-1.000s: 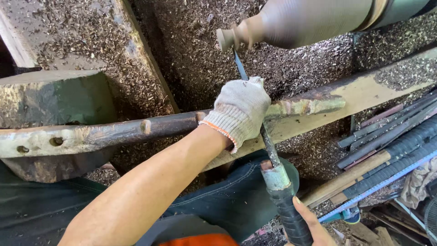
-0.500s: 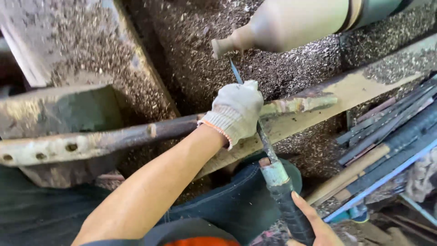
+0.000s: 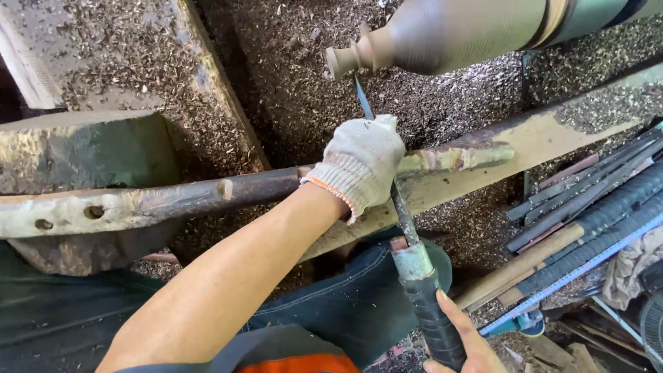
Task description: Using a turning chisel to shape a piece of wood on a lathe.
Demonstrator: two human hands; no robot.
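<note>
While wood shavings cover the ground, a long rusty metal bar with drilled holes (image 3: pixel 138 204) runs from the left edge across the middle. Over this rest the left hand in a white knitted glove (image 3: pixel 360 162) lies with its fingers curled down on the long steel turning chisel (image 3: pixel 400 214), pinning it to the bar. The chisel's blue tip sits just below the blurred brown wooden workpiece with a knobbed end (image 3: pixel 442 34). At lower right, the bare right hand (image 3: pixel 463 342) is wrapped around the chisel's black taped handle (image 3: pixel 431 314). Further right lies a pile of dark metal rods (image 3: pixel 594 207).
</note>
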